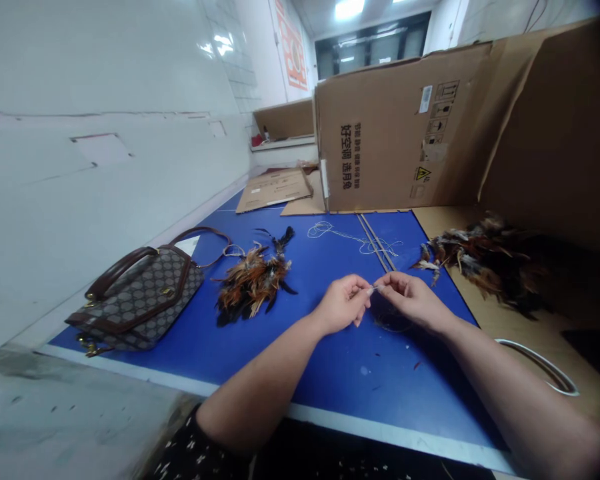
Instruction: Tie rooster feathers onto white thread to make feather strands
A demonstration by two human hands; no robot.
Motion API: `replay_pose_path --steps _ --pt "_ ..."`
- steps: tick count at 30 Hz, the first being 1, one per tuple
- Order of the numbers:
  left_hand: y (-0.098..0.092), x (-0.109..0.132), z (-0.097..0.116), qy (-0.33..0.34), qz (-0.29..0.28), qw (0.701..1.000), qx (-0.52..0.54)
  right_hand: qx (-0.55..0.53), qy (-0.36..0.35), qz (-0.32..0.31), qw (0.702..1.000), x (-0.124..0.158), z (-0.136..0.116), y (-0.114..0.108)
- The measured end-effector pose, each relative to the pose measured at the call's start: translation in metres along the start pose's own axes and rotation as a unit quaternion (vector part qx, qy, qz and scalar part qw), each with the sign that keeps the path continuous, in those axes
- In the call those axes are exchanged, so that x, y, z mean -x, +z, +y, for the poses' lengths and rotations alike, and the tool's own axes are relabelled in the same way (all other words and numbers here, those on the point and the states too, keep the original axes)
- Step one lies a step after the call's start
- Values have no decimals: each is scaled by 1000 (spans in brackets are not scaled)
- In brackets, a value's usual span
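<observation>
My left hand [345,303] is closed in a pinch above the blue table [330,380]. My right hand [415,300] is pinched too, its fingertips almost meeting the left ones. Between them shows a tiny pale bit that looks like thread [375,288], though its detail is too small to make out. A faint loop of thin strand [393,327] shows just under my right hand. Beyond the hands lies tangled pale thread [343,233], partly across two thin strips [375,240]. To the left rests a bunch of brown and black feathers [254,280].
A patterned handbag [155,293] with brown handles stands at the left by the wall. More feathers [480,260] lie on a wooden surface at the right, near a white curved handle-like piece [540,363]. A large cardboard box [385,140] and flat cardboard [273,189] are behind.
</observation>
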State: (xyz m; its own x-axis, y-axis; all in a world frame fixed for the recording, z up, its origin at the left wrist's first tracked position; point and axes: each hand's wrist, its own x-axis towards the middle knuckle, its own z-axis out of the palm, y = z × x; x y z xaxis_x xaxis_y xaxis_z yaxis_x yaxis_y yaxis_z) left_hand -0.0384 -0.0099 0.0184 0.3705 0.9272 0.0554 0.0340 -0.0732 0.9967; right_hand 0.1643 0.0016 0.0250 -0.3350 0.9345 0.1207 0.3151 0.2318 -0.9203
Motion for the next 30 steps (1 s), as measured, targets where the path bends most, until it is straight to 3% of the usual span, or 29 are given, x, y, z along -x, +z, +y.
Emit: replay_pose_path --steps 5,14,17,22,25,27,30 --pt "-6 -3 -2 -22 14 1000 -12 85 -55 -41 994 4 -6 -5" --pt "-1 4 -7 -112 -111 987 -44 128 -128 -83 980 7 -10 -11" --pt "3 5 -6 -137 -126 982 -37 156 -150 -90 972 7 -9 -11" --pt "4 -1 -4 -91 -37 990 98 145 -134 13 980 7 -9 -14" --pt "3 -4 2 -41 14 975 218 127 -120 80 981 7 -4 -13" --pt "3 -4 6 -26 30 962 269 132 -120 95 979 7 -1 -9" --pt "4 -3 10 -15 45 950 308 146 -148 64 976 9 -3 0"
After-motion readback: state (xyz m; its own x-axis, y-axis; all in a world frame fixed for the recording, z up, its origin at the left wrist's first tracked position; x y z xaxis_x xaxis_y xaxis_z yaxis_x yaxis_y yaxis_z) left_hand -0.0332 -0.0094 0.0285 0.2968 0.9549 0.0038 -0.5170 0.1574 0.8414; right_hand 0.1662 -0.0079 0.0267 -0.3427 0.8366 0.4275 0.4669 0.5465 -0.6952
